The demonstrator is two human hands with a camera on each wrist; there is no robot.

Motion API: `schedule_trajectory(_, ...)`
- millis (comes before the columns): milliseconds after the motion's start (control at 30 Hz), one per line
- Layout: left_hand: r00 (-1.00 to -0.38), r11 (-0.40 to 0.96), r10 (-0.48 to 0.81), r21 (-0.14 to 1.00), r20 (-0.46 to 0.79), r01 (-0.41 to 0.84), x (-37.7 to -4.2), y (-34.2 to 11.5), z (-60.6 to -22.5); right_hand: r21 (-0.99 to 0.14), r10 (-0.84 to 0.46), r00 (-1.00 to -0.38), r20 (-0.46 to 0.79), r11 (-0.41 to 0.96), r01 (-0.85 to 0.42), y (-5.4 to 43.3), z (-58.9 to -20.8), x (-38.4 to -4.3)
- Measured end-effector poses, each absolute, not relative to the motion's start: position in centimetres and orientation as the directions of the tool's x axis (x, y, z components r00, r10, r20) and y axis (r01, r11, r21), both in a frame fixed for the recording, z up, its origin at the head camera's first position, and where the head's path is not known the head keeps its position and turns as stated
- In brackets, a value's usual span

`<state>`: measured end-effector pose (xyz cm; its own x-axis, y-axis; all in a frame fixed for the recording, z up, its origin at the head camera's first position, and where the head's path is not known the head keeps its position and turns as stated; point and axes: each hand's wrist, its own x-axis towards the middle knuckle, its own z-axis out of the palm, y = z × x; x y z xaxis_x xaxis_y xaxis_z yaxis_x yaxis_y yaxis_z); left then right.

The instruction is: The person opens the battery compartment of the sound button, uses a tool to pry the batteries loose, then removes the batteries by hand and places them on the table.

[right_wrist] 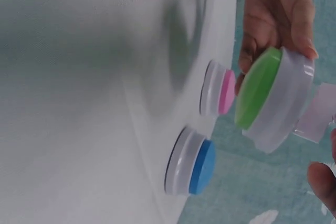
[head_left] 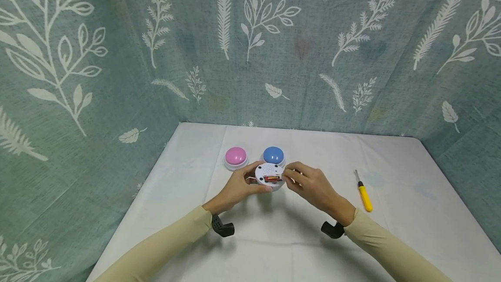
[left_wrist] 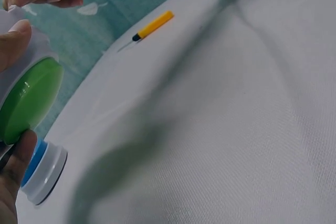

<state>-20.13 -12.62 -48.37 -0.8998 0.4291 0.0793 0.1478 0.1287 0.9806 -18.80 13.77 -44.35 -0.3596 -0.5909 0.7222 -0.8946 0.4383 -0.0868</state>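
Observation:
My left hand [head_left: 240, 186] grips a round push button [head_left: 267, 171] by its rim, raised above the table. Its white underside faces up in the head view, with dark feet and red-orange batteries [head_left: 272, 179] in an uncovered compartment; its green dome [right_wrist: 258, 88] points downward. My right hand [head_left: 313, 185] is at the button's right edge, thumb and fingers brought together. The right wrist view shows a pale flat battery cover [right_wrist: 318, 113] between the button and these fingers, pinched at its outer end.
A pink push button [head_left: 235, 156] and a blue push button [head_left: 273, 155] stand dome up on the white-covered table [head_left: 195, 147], behind the hands. To the right lies a screwdriver [head_left: 365, 197] with a yellow handle. A patterned green curtain [head_left: 242, 86] hangs behind the table.

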Motion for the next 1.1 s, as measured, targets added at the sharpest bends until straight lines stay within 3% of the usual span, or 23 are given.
schedule_trajectory(267, -0.908, 0.103, 0.415, 0.988, 0.060, 0.112, -20.2, -12.9, -48.8, -0.116, -0.552, -0.426, 0.717, 0.508, -0.853, 16.4, -44.7, -19.2)
schedule_trajectory(700, -0.914, 0.083, 0.405, 0.993, 0.038, 0.078, -20.0, -13.2, -48.7, -0.023, -0.556, -0.451, 0.699, 0.613, -0.790, 22.2, -48.1, -20.2)
schedule_trajectory(1100, -0.906, 0.057, 0.421, 0.995, 0.048, 0.079, -20.1, -13.1, -48.7, 0.015, -0.564, -0.537, 0.627, 0.698, -0.716, 25.7, -49.6, -20.8)
